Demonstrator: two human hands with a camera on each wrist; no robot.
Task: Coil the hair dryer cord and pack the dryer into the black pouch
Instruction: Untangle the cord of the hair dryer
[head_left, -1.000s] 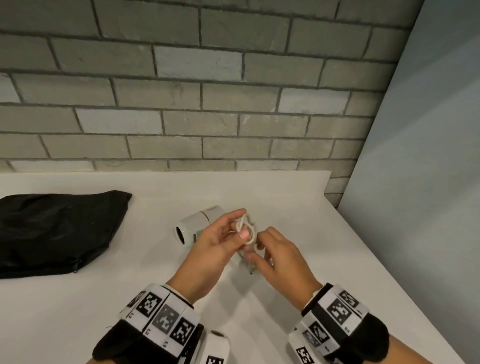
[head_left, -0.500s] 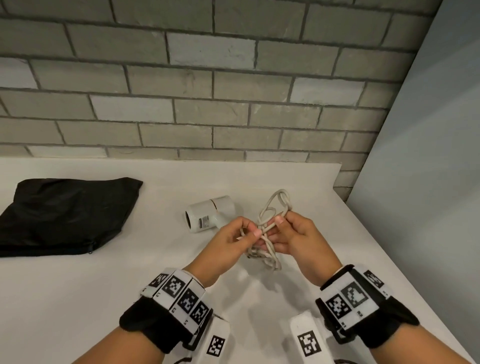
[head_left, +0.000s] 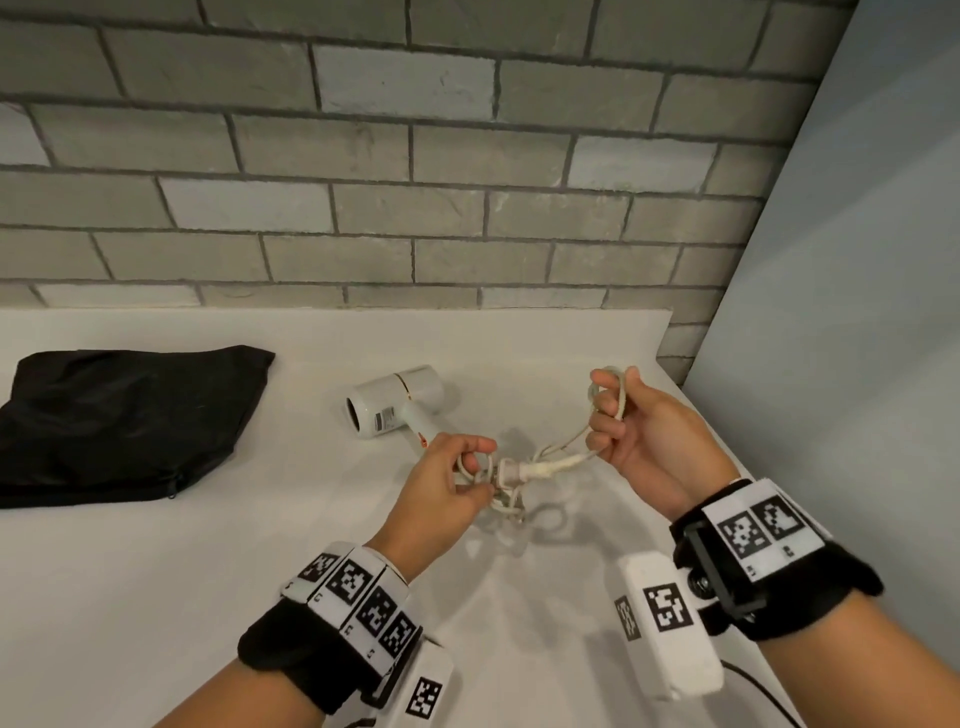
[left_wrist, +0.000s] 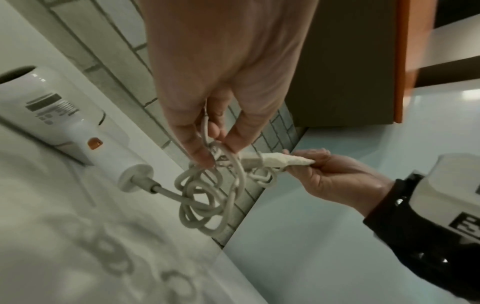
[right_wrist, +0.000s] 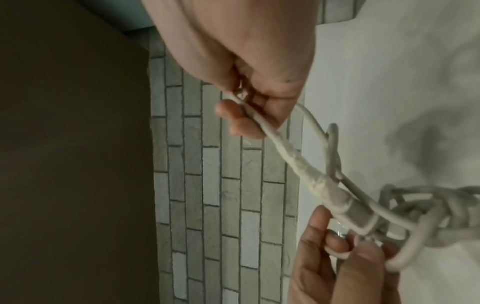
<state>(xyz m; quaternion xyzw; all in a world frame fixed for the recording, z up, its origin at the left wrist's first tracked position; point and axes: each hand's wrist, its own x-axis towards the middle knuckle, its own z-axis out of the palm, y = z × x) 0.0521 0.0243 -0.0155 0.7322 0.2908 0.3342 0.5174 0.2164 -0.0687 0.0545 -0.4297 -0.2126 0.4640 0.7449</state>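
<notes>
A white hair dryer (head_left: 397, 406) (left_wrist: 59, 115) lies on its side on the white table (head_left: 156, 597), barrel mouth facing left. Its pale cord (head_left: 506, 480) (left_wrist: 207, 201) (right_wrist: 337, 193) hangs in a loose tangle of loops just above the table. My left hand (head_left: 441, 486) (left_wrist: 207, 144) pinches those loops. My right hand (head_left: 631, 431) (right_wrist: 249, 115), off to the right and a little higher, grips a loop and the strand running from the taped plug end (head_left: 545, 467) (left_wrist: 275, 161). The black pouch (head_left: 119, 421) lies flat at the far left.
A grey brick wall (head_left: 415, 182) backs the table. A pale blue panel (head_left: 841, 338) stands along the table's right edge. Both wrists wear black bands with white marker tags.
My hands were close together on the bunched cord; now the right hand has pulled out to the right, drawing out a strand, while the left stays on the loops.
</notes>
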